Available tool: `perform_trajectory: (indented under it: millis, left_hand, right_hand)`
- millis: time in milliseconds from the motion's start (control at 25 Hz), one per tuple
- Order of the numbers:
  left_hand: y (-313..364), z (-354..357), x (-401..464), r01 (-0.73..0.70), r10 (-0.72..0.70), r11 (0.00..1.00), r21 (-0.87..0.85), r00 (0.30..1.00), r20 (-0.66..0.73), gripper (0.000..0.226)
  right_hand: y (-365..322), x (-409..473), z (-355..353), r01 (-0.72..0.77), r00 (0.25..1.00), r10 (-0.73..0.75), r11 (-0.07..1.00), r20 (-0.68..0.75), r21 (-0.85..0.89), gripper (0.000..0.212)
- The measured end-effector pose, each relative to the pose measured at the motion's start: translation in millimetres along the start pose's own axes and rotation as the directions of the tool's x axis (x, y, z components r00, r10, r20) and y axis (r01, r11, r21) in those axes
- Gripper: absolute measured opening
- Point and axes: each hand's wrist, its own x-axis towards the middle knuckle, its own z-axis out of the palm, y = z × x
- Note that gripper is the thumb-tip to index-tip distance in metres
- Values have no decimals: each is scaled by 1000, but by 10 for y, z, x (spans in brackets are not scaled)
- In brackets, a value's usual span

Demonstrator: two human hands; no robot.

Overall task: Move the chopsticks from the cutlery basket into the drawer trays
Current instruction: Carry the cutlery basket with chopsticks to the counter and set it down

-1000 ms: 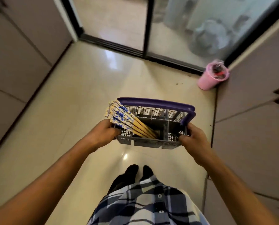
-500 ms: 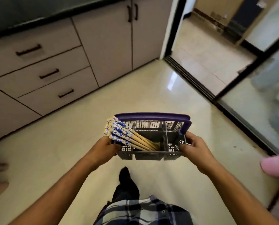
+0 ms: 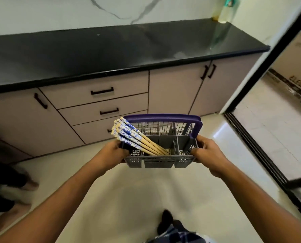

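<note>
**Both arms forward, hands clamped either side**

Left forearm enters from lower left, angled up and rightward; bare, no sleeve showing; wrist roughly straight; left hand turned palm inward, fingers curled out of sight, knuckles and back of hand toward the camera; grip closed on the left end of the basket. Right forearm enters from lower right, angled up and leftward; also bare; right hand mirrors the left, thumb on top at the near corner, fingers wrapped around the right end; grip closed. Hands level with each other, well apart; both arms extended ahead of the torso, elbows out of frame.
</note>
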Motion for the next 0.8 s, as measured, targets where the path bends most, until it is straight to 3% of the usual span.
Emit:
perform_trajectory:
  millis: [360,600,800]
  left_hand:
    - [824,-884,1093,43,-54,997,-60,977,-206,33]
    - [1549,-1466,2025,13,-26,998,-55,967,-252,27]
    - [1873,-2041,2908,-5,-35,989,-146,962,-271,32]
  right_hand:
    - [-1160,1915,338,35,982,-26,999,189,-42,47]
    - [-2080,3133,360,70,962,-56,997,268,-44,49]
    - [-2673,4038,542,157,955,-125,982,270,-101,46]
